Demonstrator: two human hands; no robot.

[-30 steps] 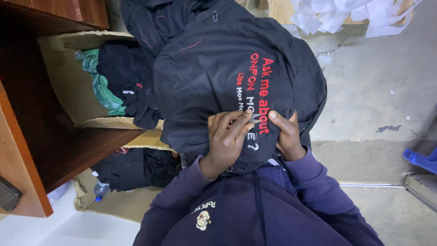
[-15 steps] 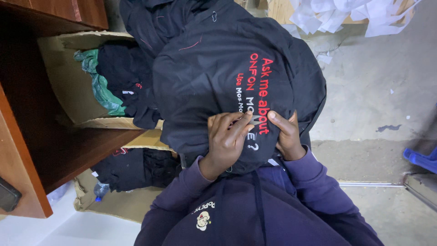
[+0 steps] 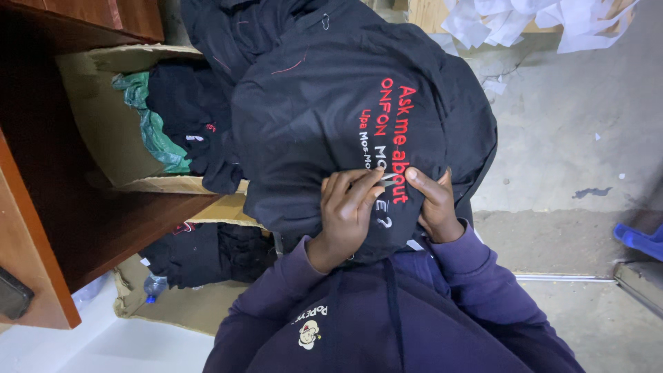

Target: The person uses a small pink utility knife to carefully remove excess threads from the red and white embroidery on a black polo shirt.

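A black garment (image 3: 324, 117) with red and white embroidered lettering lies bunched over my lap. My left hand (image 3: 345, 207) presses on it with curled fingers, right at the lettering. My right hand (image 3: 431, 204) pinches the fabric just beside it, thumb on top. Between the two sets of fingertips shows a thin pale sliver (image 3: 387, 181); I cannot tell whether it is a small tool or stitching. My purple hooded top (image 3: 387, 324) fills the bottom of the view.
A cardboard box (image 3: 97, 117) at left holds dark clothes and a green cloth (image 3: 148, 124). A brown wooden shelf (image 3: 41, 228) runs beside it. More black clothes (image 3: 207, 252) and a plastic bottle (image 3: 153, 284) lie below. White paper scraps (image 3: 525, 21) and a blue object (image 3: 639, 238) are on the concrete floor.
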